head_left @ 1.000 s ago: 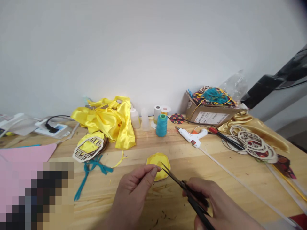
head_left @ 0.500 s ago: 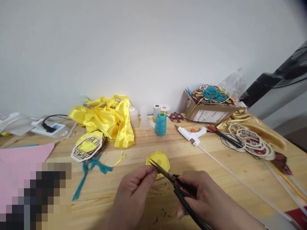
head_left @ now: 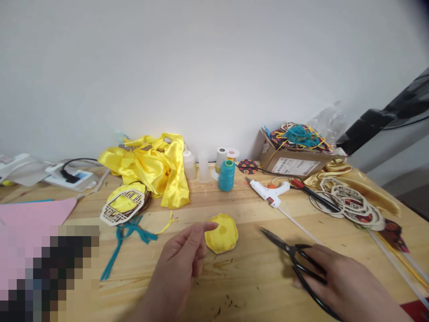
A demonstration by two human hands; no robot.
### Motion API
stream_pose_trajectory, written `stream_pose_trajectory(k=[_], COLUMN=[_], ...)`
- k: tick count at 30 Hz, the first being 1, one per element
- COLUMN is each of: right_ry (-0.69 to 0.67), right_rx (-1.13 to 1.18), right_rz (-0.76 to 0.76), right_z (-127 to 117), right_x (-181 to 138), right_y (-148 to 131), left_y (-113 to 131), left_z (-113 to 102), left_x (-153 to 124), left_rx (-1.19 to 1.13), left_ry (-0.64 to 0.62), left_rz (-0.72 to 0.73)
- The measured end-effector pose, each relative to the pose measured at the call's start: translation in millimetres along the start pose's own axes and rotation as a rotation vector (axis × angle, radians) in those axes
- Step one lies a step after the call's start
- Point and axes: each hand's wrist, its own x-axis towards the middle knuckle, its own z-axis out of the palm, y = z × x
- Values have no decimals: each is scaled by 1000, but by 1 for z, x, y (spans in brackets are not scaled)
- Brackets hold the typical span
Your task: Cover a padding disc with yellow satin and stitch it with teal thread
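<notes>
My right hand [head_left: 338, 273] grips black-handled scissors [head_left: 291, 252] by the handle loops. The scissors sit low over the table with their blades together, pointing to the upper left. My left hand [head_left: 182, 259] is at the near edge of a round yellow fabric piece [head_left: 228, 246]. Its index finger reaches over the piece's left side while the other fingers curl loosely; nothing shows in them. The yellow piece lies flat, with a darker round spot near its middle. Small dark scraps [head_left: 219, 308] are scattered on the wood in front of it.
Behind stand a teal thread cone [head_left: 227, 176], bottles [head_left: 203, 167] and a white glue gun [head_left: 271, 192]. Yellow satin [head_left: 150, 165], lattice frames [head_left: 114, 210] and teal cord [head_left: 115, 252] lie left. A filled cardboard box [head_left: 295, 163] and more frames [head_left: 357, 203] are right.
The scissors have moved right and down in my right hand, away from the left fingertips, and their blades have closed. My left hand's pinch has loosened, its index finger now extended over the yellow piece.
</notes>
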Motion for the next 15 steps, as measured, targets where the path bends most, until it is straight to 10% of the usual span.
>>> stream_pose_trajectory(k=[6,10,15], right_ry=[62,260,-33], right_rx=[-42,277,1000], right_rz=[-8,-153,-98], right_z=[3,2,22], right_x=[-2,5,26], right_y=[31,-23,-104], left_y=[2,-1,-8], left_z=[4,8,7], left_x=[0,-5,-11], left_rx=[-178,-104,12], left_ry=[-79,-123,-199], left_rz=[-71,-39,31])
